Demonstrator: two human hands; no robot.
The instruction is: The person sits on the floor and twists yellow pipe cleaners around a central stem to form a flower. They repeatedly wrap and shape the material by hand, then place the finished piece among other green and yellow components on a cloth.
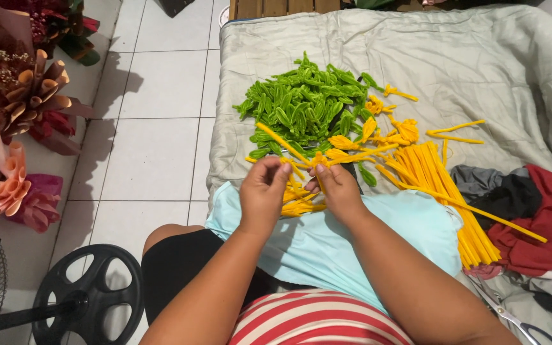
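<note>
Yellow pipe cleaner [301, 161] seemingly pinched between both hands' grip.

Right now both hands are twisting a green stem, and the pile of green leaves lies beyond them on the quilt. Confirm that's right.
Not quite. The head view shows the left hand and right hand working a yellow stem, not a green one. The green leaves do lie beyond them on the quilt.

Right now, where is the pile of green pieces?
In the head view, the green pile lies on the grey quilt, beyond both hands, left of the yellow stems.
</note>
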